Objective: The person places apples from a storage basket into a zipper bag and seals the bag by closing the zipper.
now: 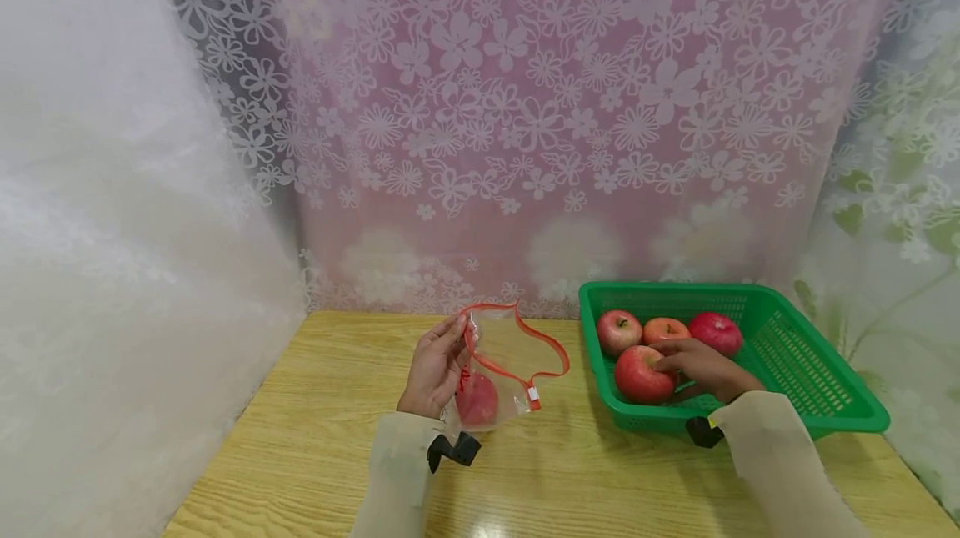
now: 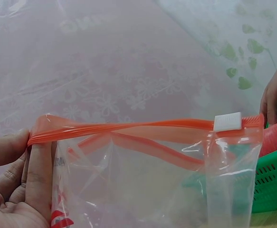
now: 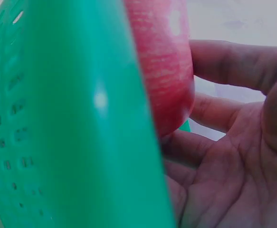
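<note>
left hand (image 1: pixel 437 363) pinched, right hand (image 1: pixel 701 367) touched

on the wooden table (image 1: pixel 300 438) i saw the green basket (image 1: pixel 802 363) and, left of it, the clear bag (image 2: pixel 152 185), mouth open, with the bagged apple (image 1: pixel 477 400) inside. thumb and fingers pinched its orange edge. in the basket, parted fingers touched the front apple (image 1: pixel 642 375), beside three other apples (image 1: pixel 619 333); i couldn't tell whether they had hold. smallest was the white slider (image 2: pixel 227 122).

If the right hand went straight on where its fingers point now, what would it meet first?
Most likely the front apple in the green basket; the right hand seems to be touching that apple now.
</note>
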Demonstrator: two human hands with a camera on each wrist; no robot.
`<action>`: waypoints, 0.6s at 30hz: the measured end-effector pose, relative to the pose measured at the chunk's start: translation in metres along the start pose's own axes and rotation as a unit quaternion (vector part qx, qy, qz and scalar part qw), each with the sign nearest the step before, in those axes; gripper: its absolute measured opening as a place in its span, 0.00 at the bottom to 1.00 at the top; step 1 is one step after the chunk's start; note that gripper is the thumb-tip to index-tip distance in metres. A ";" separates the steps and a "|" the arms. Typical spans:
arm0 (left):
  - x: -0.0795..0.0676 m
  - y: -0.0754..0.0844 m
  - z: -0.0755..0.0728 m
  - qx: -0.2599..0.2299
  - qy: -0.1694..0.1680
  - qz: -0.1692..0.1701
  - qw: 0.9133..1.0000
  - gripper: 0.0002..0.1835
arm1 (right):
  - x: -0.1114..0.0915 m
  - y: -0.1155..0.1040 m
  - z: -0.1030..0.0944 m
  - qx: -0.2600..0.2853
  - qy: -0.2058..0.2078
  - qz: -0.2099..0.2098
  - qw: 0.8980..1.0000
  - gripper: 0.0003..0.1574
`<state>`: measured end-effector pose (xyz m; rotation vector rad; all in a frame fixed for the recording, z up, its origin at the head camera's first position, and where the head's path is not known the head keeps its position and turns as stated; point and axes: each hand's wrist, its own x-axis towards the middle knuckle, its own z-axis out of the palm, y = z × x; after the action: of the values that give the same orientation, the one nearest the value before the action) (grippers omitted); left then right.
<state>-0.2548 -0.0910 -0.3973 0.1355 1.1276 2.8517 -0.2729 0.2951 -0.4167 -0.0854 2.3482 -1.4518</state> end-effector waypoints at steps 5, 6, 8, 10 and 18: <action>0.000 -0.002 0.000 0.007 0.001 -0.003 1.000 0.12 | -0.002 -0.003 -0.002 0.011 -0.004 -0.002 1.000 0.46; 0.000 -0.002 0.000 0.008 0.002 -0.004 1.000 0.12 | -0.003 -0.004 -0.002 0.015 -0.003 -0.001 1.000 0.46; 0.001 -0.003 0.000 0.011 0.001 -0.003 1.000 0.12 | -0.004 -0.005 -0.003 0.017 -0.006 -0.005 1.000 0.46; 0.001 -0.003 0.000 0.010 0.001 -0.002 1.000 0.12 | -0.005 -0.008 -0.004 0.017 -0.009 -0.010 1.000 0.46; 0.001 -0.003 0.000 0.013 0.010 -0.001 1.000 0.11 | -0.009 -0.017 -0.006 0.014 -0.012 -0.017 1.000 0.47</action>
<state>-0.2554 -0.0887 -0.3997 0.1069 1.1694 2.8429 -0.2690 0.2946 -0.3966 -0.1360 2.3184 -1.4908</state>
